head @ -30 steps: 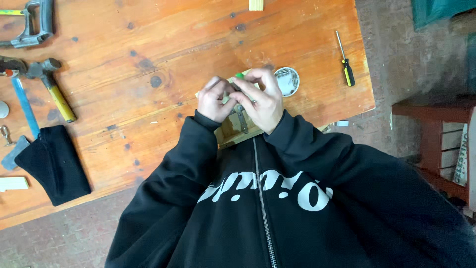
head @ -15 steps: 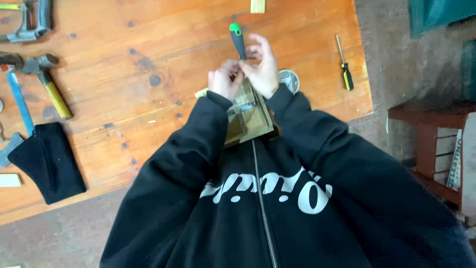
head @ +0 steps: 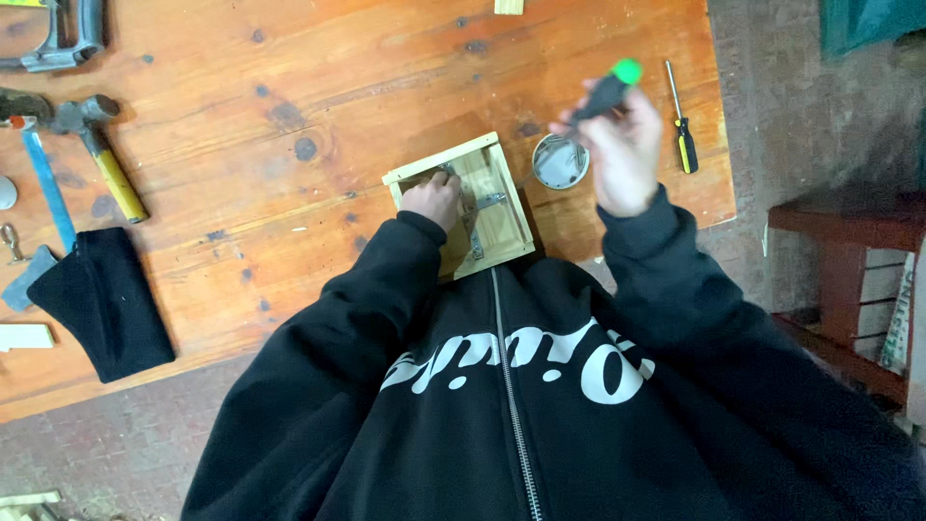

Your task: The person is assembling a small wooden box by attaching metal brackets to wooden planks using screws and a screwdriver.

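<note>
My hands have come apart since a moment ago, when both were bunched together over the box: my right hand point(head: 622, 154) has lifted away to the right, and my left hand point(head: 434, 198) has dropped into the small wooden box point(head: 497, 217). My right hand is clenched around a screwdriver with a black grip and green cap point(head: 606, 92), held up in the air above the table, tilted with the green end pointing up and away from me. My left hand rests inside the box with its fingers curled down against the floor of it; I cannot tell whether they are pinching anything. The box is a shallow open frame of pale wood lying at the near edge of the table, just in front of my chest, and inside it, beside my left hand, a grey metal hinge or bracket point(head: 482, 207) lies on the bottom board. Just to the right of the box stands a small round metal tin point(head: 559, 162), open, its contents too small to make out. Beyond my right hand a yellow-and-black screwdriver point(head: 681, 130) lies on the wooden table point(head: 289, 116). Far to the left lie a hammer point(head: 96, 145) and a black pouch point(head: 101, 299).
</note>
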